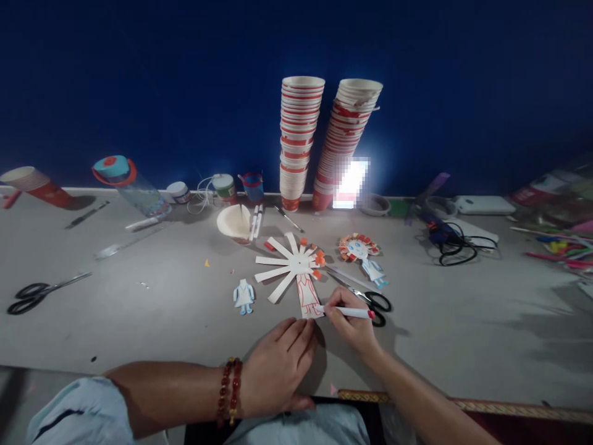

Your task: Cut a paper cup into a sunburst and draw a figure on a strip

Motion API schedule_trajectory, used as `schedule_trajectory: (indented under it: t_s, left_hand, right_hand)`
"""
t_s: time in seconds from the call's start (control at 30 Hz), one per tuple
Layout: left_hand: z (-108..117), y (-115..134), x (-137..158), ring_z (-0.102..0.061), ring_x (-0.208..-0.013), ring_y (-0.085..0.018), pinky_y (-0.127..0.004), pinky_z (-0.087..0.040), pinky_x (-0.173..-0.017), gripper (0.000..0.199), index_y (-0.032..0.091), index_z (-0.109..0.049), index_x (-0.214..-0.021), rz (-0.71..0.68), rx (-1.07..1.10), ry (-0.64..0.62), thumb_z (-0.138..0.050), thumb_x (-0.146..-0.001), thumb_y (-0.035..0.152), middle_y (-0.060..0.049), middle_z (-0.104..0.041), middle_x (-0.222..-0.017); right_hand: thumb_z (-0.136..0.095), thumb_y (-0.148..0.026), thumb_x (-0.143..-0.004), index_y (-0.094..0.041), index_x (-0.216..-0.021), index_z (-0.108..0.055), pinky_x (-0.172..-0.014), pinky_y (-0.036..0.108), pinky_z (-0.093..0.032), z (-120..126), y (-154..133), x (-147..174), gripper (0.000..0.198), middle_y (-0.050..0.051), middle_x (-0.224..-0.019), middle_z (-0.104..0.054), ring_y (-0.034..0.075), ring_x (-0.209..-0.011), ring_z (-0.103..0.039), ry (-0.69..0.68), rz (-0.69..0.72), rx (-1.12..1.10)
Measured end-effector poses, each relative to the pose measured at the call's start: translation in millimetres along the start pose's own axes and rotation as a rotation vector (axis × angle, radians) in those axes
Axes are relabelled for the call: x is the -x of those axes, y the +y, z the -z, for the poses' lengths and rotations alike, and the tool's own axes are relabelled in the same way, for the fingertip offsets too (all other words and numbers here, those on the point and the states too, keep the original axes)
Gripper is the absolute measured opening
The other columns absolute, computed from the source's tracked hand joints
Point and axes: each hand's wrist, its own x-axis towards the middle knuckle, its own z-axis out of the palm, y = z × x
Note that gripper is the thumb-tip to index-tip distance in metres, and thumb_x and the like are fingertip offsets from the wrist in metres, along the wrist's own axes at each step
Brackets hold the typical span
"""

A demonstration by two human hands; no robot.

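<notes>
My right hand [349, 321] is closed round a white marker with a red end [349, 311], its tip at the lower part of a red dress-shaped figure drawn on a white paper strip [307, 295]. My left hand [280, 364] lies flat with fingers stretched out, fingertips by the strip's lower edge. The strip adjoins a cut paper cup spread into white spokes [296, 264], some with orange curled ends. A small paper body cutout with blue lines [243, 296] is left of it. To the right lies a finished-looking paper doll [357, 248] with a red-orange fringe.
Scissors [361, 293] lie just right of my right hand; another pair of scissors [34, 298] is at far left. Two tall stacks of paper cups [302, 136] stand behind. A water bottle [134, 188], a white cup [231, 222] and markers [256, 222] sit toward the back left.
</notes>
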Motion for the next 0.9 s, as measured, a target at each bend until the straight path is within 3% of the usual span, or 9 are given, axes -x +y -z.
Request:
schedule_trajectory:
  t_s: [0.47, 0.9]
  left_hand:
    - [0.0, 0.7, -0.4, -0.037, -0.137, -0.035, -0.043, -0.020, -0.115, 0.092, 0.000, -0.039, -0.142, 0.006, -0.018, -0.018, -0.044, -0.085, 0.073, -0.025, -0.039, -0.149]
    - [-2.5, -0.1, -0.2, -0.037, -0.136, -0.036, -0.044, -0.019, -0.115, 0.093, -0.002, -0.039, -0.141, -0.001, -0.020, 0.001, -0.042, -0.086, 0.073, -0.026, -0.038, -0.149]
  right_hand:
    - [-0.051, -0.021, -0.076, -0.021, -0.061, -0.047, -0.051, 0.026, -0.033, -1.6, -1.3, -0.2, 0.016, -0.004, -0.056, -0.046, 0.012, -0.051, -0.042, -0.110, 0.004, 0.109]
    - [-0.050, -0.019, -0.076, -0.021, -0.062, -0.045, -0.051, 0.025, -0.033, -2.4, 2.0, 0.7, 0.014, -0.004, -0.055, -0.048, 0.012, -0.050, -0.042, -0.131, 0.025, 0.157]
